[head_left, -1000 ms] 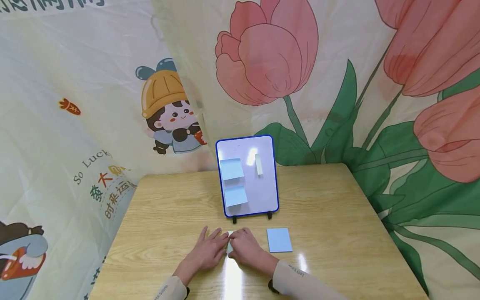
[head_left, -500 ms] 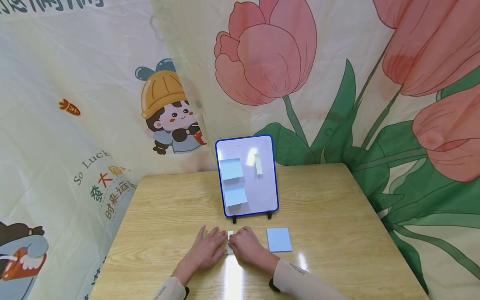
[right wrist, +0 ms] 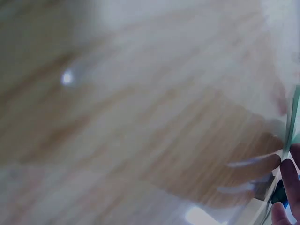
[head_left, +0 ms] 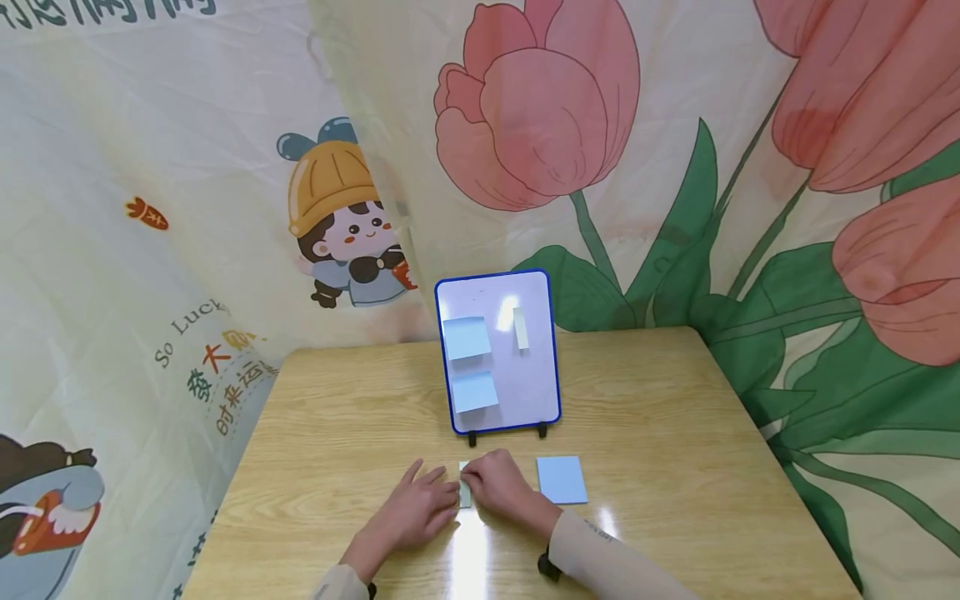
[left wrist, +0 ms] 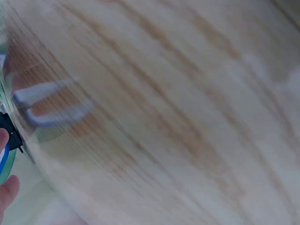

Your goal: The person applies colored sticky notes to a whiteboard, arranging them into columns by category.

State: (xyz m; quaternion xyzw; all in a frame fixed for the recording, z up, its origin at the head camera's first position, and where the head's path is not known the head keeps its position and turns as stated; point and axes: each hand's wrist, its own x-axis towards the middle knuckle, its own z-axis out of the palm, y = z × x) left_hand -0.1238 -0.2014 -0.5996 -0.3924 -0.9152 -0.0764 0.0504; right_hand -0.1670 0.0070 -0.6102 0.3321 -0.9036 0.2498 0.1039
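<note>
A narrow pale green sticky note pad (head_left: 465, 498) lies on the table between my hands. My left hand (head_left: 416, 510) rests palm down, its fingers spread and their tips at the pad's left edge. From the right, my right hand (head_left: 502, 487) curls its fingers and pinches at the upper part of the pad; its fingertips cover what they hold. The right wrist view shows a pale green edge (right wrist: 291, 119) beside the right fingers (right wrist: 289, 183). Only a few left fingertips (left wrist: 7, 192) enter the left wrist view.
A blue-rimmed whiteboard (head_left: 517, 392) stands on black feet behind the hands. It bears two light blue square notes, the upper note (head_left: 467, 338) and lower note (head_left: 475, 392), and a narrow pale strip (head_left: 521, 328). A blue square pad (head_left: 562, 480) lies right of my right hand.
My right hand has turned and risen slightly at the narrow pad, baring more of its lower part. The left hand has shifted slightly down and stays beside the pad.
</note>
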